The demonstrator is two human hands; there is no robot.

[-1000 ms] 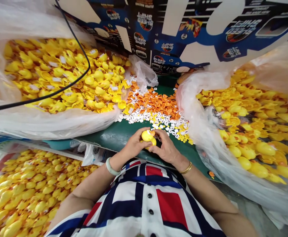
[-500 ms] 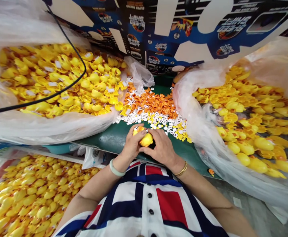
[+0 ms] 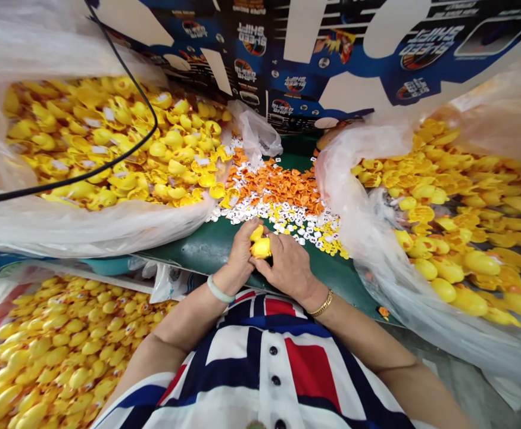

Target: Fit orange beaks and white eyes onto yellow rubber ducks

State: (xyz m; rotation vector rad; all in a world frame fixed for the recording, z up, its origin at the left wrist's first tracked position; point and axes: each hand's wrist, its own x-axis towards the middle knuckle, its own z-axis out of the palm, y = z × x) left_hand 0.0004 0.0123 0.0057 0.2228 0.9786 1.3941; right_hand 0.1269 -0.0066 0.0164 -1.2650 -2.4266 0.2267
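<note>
Between my two hands, over the near edge of the green table (image 3: 197, 245), is a small yellow toy duck (image 3: 261, 247). My left hand (image 3: 241, 250) is closed round its left side. My right hand (image 3: 289, 262) grips it from the right, thumb low and fingers behind it. Parts of the duck are covered by my fingers. Just beyond my hands lie white eye pieces (image 3: 260, 210), little yellow pieces (image 3: 334, 245) and a heap of orange pieces (image 3: 291, 187).
Clear plastic bags of yellow duck parts stand at left (image 3: 121, 208) and right (image 3: 345, 179). Many yellow ducks (image 3: 64, 339) fill a container at lower left. A black cable (image 3: 121, 156) hangs across the left bag. Printed cardboard (image 3: 287, 71) rises behind the table.
The duck has been turned in my hands; the orange beak and eyes that showed before are now out of sight. Both hands stay close together in nearly the same place.
</note>
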